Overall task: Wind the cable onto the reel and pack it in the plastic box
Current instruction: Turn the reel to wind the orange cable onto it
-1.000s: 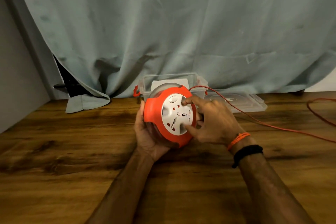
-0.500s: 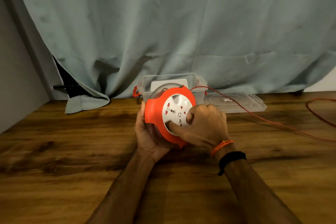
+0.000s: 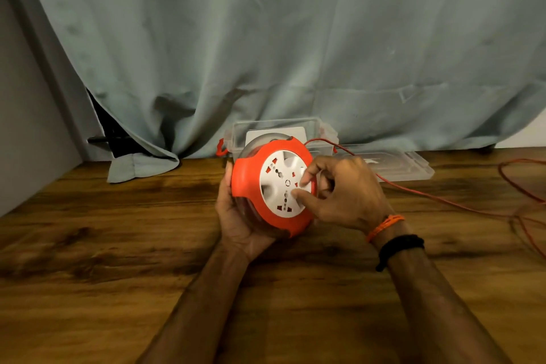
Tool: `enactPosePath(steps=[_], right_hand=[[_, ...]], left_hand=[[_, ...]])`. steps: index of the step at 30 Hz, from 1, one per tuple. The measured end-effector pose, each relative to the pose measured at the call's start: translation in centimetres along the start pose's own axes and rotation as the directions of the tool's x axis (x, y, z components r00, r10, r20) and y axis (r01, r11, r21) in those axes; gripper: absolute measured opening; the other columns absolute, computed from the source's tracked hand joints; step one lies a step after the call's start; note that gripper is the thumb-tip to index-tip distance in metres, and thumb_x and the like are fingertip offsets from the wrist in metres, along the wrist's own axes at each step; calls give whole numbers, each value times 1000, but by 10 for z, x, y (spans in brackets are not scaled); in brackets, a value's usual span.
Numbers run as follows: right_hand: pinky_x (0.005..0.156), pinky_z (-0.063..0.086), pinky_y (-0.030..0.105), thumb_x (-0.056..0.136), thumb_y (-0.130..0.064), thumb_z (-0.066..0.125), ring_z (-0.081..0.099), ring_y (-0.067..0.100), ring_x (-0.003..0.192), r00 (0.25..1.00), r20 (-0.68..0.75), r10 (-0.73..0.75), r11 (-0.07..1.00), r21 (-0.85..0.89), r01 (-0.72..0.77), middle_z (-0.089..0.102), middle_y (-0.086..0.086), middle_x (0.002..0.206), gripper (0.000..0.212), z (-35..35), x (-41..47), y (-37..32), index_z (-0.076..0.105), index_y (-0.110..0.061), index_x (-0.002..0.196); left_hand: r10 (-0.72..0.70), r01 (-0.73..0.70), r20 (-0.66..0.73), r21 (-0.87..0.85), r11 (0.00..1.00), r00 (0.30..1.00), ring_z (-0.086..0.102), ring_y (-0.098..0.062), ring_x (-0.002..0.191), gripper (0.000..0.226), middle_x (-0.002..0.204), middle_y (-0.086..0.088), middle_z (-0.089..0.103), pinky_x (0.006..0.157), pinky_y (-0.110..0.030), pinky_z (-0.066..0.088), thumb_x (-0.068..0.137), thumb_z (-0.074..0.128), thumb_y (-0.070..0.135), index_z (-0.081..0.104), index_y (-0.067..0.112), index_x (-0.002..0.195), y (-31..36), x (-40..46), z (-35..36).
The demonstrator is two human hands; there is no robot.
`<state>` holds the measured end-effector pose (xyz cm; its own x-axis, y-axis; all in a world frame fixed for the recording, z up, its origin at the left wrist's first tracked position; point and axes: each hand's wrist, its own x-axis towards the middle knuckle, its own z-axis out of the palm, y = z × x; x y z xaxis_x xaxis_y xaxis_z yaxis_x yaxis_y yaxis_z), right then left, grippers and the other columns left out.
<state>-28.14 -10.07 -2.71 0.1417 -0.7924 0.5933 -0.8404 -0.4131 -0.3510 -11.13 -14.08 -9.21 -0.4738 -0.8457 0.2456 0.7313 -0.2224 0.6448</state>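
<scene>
An orange cable reel [image 3: 251, 183] with a white socket disc [image 3: 280, 183] stands on edge above the wooden table. My left hand [image 3: 236, 216] cups its clear back from behind and below, fingers curled round it. My right hand [image 3: 339, 195] sits at the disc's right side, with thumb and a finger curled onto the white face. A thin red cable [image 3: 413, 192] leaves the reel's top, runs right across the table and loops at the right edge. Behind the reel stands the clear plastic box [image 3: 274, 127], its top open.
The box's clear lid [image 3: 407, 168] lies flat on the table [image 3: 118, 245] to the box's right, under the cable. A grey-green curtain [image 3: 266, 38] hangs along the back, touching the table. A grey wall [image 3: 26, 127] closes the left side.
The white disc has turned, its sockets now in other places. My right hand swung round the disc's face to its right side. The reel stays in my left hand.
</scene>
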Motion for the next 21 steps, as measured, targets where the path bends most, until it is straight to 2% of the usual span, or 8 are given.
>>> enactPosePath(steps=[2,5,8,12,17,19,21], right_hand=[[73,55,36,68,-34,77,46,2,54,998,22,-66,997,-23,67,42,-19,49,37,-4,0,1,61,-29,101],[78,52,40,68,-34,72,58,22,68,993,53,-105,987,-118,111,41,-19,63,59,-3,-2,-2,56,-31,124],[82,51,42,72,-38,69,62,29,80,991,101,-89,978,-180,107,64,0,78,64,0,-3,-2,49,-33,133],[84,51,40,75,-41,67,62,27,83,990,106,-96,971,-207,116,68,3,85,66,4,-2,-1,45,-35,137],[78,50,34,62,-55,72,65,25,84,998,-18,-56,965,-256,49,70,-4,82,65,5,-5,1,58,-39,123],[76,47,31,54,-70,65,65,24,83,997,-73,-19,964,-266,-1,71,-4,82,63,10,-6,1,66,-34,106],[73,43,30,50,-82,55,64,23,83,993,-106,46,966,-250,-71,71,-3,82,65,18,-7,-2,66,-28,84]], left_hand=[[-3,3,16,-3,1000,1000,65,-36,117,78,132,-14,66,94,-59,52,76,44,77,68,24,128,-1,0,0],[2,-2,35,-11,1000,999,61,-38,121,80,136,-16,63,99,-60,48,77,46,76,64,22,133,-2,0,0],[-1,2,54,-10,1000,999,61,-38,122,81,136,-17,62,99,-59,49,78,47,75,62,20,135,-2,0,1],[-20,21,49,-22,1000,999,60,-39,122,85,139,-19,60,97,-60,49,77,46,75,56,20,140,-2,0,2],[-2,2,12,-2,1000,1000,61,-39,122,81,137,-18,61,100,-61,47,77,44,74,63,21,134,-2,0,1],[5,-5,-12,0,1000,1000,59,-40,124,81,138,-18,61,101,-60,45,76,46,74,64,20,133,-3,0,2],[20,-20,-19,3,1000,1000,58,-40,125,81,136,-19,61,102,-59,46,75,48,73,66,17,130,-3,0,4]])
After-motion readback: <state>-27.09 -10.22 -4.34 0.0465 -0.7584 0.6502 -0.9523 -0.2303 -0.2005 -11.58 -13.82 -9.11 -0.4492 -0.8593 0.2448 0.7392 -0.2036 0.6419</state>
